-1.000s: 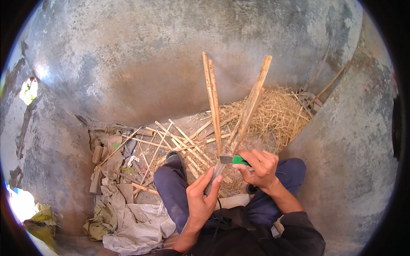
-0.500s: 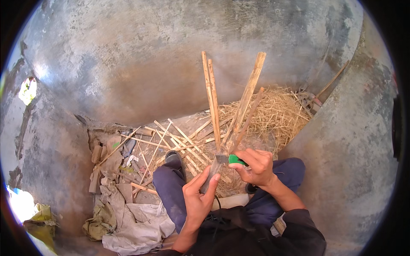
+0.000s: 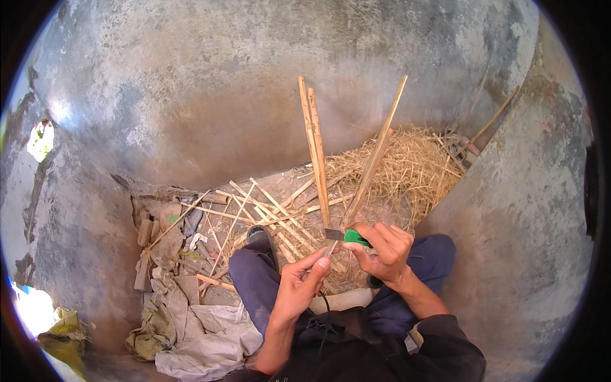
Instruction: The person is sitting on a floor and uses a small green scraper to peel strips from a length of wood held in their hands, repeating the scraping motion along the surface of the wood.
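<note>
My left hand (image 3: 302,280) pinches the near end of a long, pale bamboo strip (image 3: 371,170) between thumb and fingers. The strip slants up and to the right toward the wall. My right hand (image 3: 385,251) is closed round the green handle of a knife (image 3: 355,238). Its flat grey blade lies across the strip just beyond my left fingertips; whether it bites in, I cannot tell. Two more upright strips (image 3: 316,146) stand left of it, their lower ends close to the blade.
Straw (image 3: 417,169) is heaped by the far wall (image 3: 254,95). Several cut strips (image 3: 280,207) litter the floor to the left, beside short round pieces (image 3: 144,254) and a crumpled pale sack (image 3: 210,340). My bent knees flank the work, and a curved wall (image 3: 509,254) rises at right.
The held bamboo strip has turned and now shows a narrower edge, its far end slightly further right. My left hand has shifted a little right, and the blade lies flatter across the strip.
</note>
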Demonstrator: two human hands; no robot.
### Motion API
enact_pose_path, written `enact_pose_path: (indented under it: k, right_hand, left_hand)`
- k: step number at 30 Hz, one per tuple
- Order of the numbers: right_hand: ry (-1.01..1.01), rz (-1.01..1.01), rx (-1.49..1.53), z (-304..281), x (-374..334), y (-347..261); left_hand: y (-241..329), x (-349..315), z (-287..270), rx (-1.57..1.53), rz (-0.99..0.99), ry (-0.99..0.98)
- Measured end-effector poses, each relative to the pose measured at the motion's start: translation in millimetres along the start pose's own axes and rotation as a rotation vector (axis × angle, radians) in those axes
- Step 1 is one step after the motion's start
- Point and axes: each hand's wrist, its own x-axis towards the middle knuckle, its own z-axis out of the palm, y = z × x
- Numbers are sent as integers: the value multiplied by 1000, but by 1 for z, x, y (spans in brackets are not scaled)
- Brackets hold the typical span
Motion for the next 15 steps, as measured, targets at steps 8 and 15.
enact_pose_path:
  k: [8, 15]
  right_hand:
    - [0, 24, 25, 2, 1, 2]
    - [-20, 13, -18, 3, 0, -1]
  left_hand:
    - [7, -5, 29, 657, 528, 338]
    - [-3, -7, 17, 392, 339, 289]
